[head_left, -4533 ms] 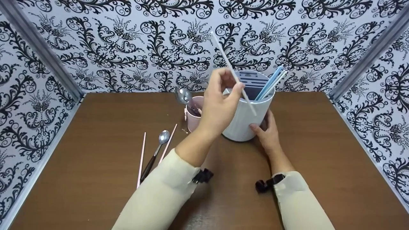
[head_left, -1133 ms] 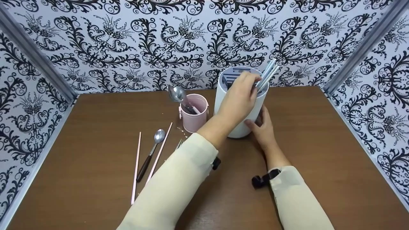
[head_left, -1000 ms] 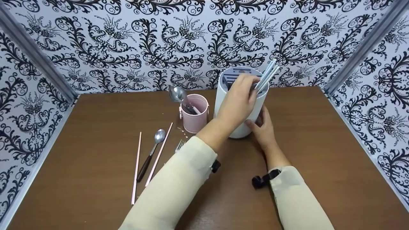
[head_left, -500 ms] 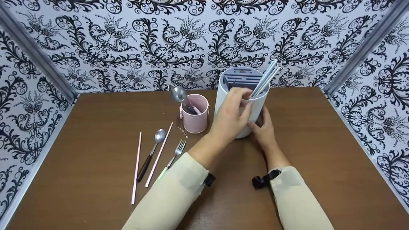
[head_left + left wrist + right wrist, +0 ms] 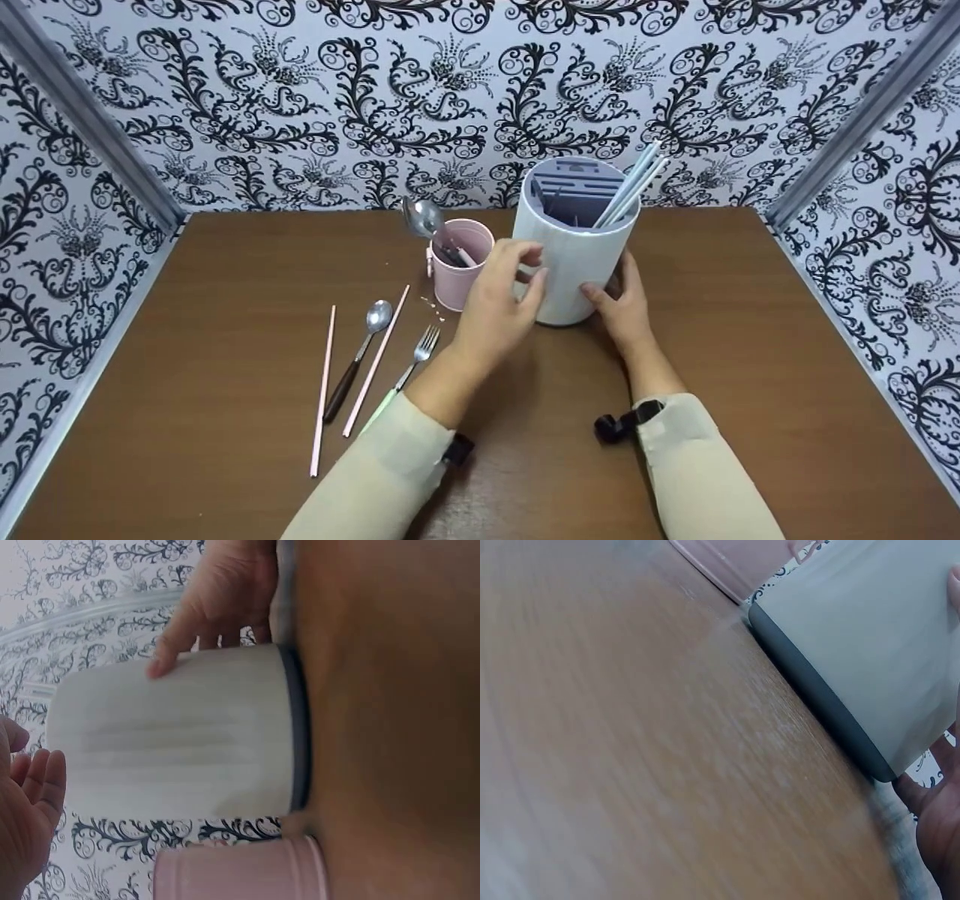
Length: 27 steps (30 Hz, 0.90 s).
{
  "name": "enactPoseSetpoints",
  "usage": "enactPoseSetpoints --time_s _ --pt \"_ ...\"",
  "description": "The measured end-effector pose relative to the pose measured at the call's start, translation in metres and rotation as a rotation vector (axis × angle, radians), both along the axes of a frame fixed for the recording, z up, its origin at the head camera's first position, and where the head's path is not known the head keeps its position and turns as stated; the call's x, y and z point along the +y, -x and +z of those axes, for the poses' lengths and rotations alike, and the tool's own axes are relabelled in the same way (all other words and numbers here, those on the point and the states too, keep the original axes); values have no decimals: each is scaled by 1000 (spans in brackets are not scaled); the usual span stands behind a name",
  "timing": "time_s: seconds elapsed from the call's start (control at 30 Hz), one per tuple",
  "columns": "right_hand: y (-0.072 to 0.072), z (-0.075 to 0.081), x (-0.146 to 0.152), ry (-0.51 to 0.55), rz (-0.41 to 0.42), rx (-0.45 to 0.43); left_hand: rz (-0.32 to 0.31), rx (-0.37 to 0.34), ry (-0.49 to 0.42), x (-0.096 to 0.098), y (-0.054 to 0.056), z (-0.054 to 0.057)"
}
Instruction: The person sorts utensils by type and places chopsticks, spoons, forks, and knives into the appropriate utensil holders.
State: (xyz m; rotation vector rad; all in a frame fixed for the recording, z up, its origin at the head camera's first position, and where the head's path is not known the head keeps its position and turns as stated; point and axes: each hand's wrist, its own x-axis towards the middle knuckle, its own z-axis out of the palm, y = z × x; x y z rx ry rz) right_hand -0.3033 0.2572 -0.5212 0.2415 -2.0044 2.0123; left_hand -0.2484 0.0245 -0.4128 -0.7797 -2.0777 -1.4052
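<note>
A white utensil holder point(image 5: 574, 262) with a slotted grey insert stands on the table, several blue and whitish chopsticks point(image 5: 634, 187) leaning out of its right side. My right hand point(image 5: 624, 311) grips its lower right side, thumb on the front and fingers round the back; the left wrist view also shows this right hand point(image 5: 225, 600). My left hand point(image 5: 499, 304) hovers in front of the holder's left side, fingers loosely bent and holding nothing. Behind that hand, partly hidden, is a pink cup point(image 5: 450, 289) with spoons point(image 5: 426, 217) and other handles in it.
Left of my left arm lie two pink chopsticks point(image 5: 324, 386), a dark-handled spoon point(image 5: 379, 315) and a fork point(image 5: 426, 345) whose green handle is partly behind the sleeve. Small pale crumbs point(image 5: 435, 309) lie by the cup. A patterned wall point(image 5: 300, 112) borders the table's back.
My left hand held a whitish chopstick over the holder, reached in at its rim, and has since drawn back left and down without it. The right hand keeps its grip. The fork has come into view.
</note>
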Motion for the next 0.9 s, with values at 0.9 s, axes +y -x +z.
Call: enactPoseSetpoints --time_s 0.9 --pt "-2 1 1 -10 6 10 176 -262 15 -91 -16 -39"
